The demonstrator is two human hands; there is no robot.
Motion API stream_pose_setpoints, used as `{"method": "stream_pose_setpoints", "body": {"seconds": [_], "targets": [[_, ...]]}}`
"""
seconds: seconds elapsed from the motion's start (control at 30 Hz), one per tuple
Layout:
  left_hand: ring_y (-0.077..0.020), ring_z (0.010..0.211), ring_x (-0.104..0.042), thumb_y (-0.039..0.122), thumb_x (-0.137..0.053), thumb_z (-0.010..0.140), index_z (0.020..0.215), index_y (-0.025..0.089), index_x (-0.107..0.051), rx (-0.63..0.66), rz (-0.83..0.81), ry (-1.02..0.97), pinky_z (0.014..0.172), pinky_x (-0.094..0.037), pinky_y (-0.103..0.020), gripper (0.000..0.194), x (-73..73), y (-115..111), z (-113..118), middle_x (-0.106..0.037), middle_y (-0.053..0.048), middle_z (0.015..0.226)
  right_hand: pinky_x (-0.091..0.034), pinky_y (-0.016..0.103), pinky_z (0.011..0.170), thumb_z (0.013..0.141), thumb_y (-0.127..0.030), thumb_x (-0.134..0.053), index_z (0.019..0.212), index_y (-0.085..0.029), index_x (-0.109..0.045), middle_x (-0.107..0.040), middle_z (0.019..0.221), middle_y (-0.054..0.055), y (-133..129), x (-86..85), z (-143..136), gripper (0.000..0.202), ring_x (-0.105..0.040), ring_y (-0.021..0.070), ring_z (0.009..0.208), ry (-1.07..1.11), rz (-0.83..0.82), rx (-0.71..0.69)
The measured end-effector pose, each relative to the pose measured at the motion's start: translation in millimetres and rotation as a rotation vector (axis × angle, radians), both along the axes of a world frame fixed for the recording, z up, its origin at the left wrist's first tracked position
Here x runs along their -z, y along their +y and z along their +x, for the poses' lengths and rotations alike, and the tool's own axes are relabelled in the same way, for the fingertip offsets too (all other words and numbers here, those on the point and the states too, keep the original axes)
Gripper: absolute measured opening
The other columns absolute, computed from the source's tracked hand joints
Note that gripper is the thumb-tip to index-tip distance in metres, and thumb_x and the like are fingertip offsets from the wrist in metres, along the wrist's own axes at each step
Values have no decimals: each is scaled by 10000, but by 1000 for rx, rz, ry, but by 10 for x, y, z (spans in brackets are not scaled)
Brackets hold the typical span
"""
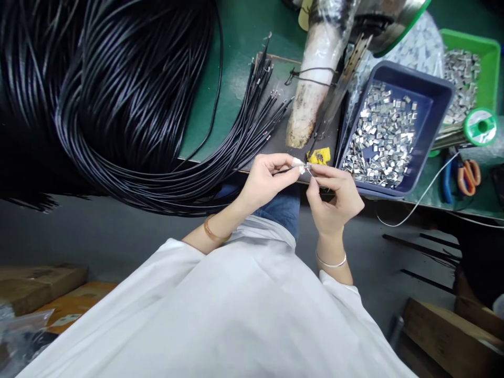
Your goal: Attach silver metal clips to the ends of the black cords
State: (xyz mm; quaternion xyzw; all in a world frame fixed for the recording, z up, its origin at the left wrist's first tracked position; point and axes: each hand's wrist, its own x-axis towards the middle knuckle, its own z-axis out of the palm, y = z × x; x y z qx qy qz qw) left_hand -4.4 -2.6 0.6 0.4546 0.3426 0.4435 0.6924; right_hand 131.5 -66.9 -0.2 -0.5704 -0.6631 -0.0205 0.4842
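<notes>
My left hand (270, 177) is closed in a pinch, with white wraps on the thumb and index fingertips. Between those fingertips is the end of a thin black cable (280, 170). Just to its right, my right hand (334, 195) pinches a small silvery metal piece (308, 166) against the cable's end; its exact shape is too small to make out. Both hands meet over the table's front edge. Left of them, a thick bundle of black cables (157, 184) curves across, its stripped ends fanned out on a dark mat (281, 71).
Right of the hands stands a blue bin (429, 89) of small metal shells, with a green bin (490, 58) behind. A plastic-wrapped pipe (317, 86) hangs above a yellow scrap (319, 156). Solder spool (481, 127) and orange-handled pliers (468, 177) lie right. Cardboard boxes (452, 336) stand below.
</notes>
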Motion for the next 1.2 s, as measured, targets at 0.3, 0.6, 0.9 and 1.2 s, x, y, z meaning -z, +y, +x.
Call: {"method": "stream_pose_setpoints", "body": {"seconds": [0.3, 0.6, 0.9, 1.2], "targets": [[-37, 529, -458, 191, -705, 698, 724, 108, -706, -108, 91, 148, 540, -432, -160, 87, 2, 11, 51, -532, 39, 565, -584, 269, 642, 852, -162, -619, 887, -235, -597, -717, 1040, 17, 64, 32, -21, 84, -696, 142, 902, 11, 9, 49], [-34, 528, -404, 222, -670, 736, 782, 109, -696, -105, 155, 216, 495, -373, -140, 124, -14, 24, 41, -495, 36, 586, -595, 279, 643, 837, -170, -643, 906, -241, -633, -704, 1050, 14, 100, -1, -23, 100, -687, 151, 919, 79, -18, 31], [-34, 520, -337, 230, -669, 748, 760, 113, -663, -54, 110, 205, 485, -299, -159, 118, 15, 10, 30, -398, 51, 567, -583, 264, 593, 838, -176, -630, 869, -234, -605, -708, 1025, 19, 90, 15, -7, 70, -697, 150, 879, 115, -45, 8], [-32, 511, -312, 215, -667, 734, 769, 107, -675, -78, 137, 218, 468, -279, -154, 114, -43, 10, 29, -393, 58, 548, -607, 274, 616, 833, -167, -630, 887, -234, -609, -700, 1060, 24, 96, -23, -17, 89, -705, 148, 871, 153, -58, -11]]}}
